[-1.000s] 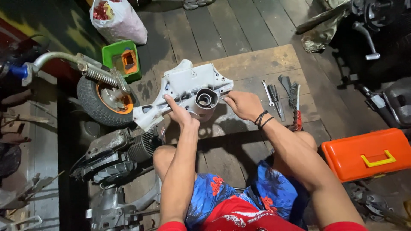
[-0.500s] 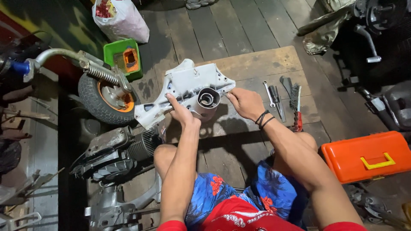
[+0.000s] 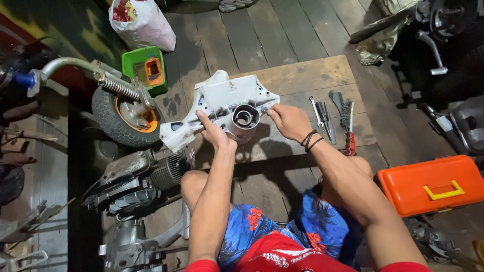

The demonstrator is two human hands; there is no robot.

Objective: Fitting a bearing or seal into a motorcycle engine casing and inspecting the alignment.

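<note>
From the head camera we look down on one grey metal engine casing (image 3: 222, 103) lying on a wooden board (image 3: 302, 75) that rests on a floor of dark planks (image 3: 262, 30). The casing's long axis runs slantwise, its narrow end toward the small wheel (image 3: 123, 118) and its broad end away from it, and its one round sleeve (image 3: 244, 118) opens up toward us. Our left hand (image 3: 214, 133) lies on the casing on the wheel's side of the sleeve, fingers spread, forefinger pressed flat on the metal. Our right hand (image 3: 288, 121) pinches the casing's edge on the far side of the sleeve; two dark bands circle its wrist. Beyond that hand, farther from the wheel, a handful of hand tools (image 3: 333, 118) lie on the board, and farther still sits one orange toolbox (image 3: 433, 184). Just behind the wheel stands one green tub (image 3: 146, 68); near it lies one finned engine (image 3: 136, 181).
</note>
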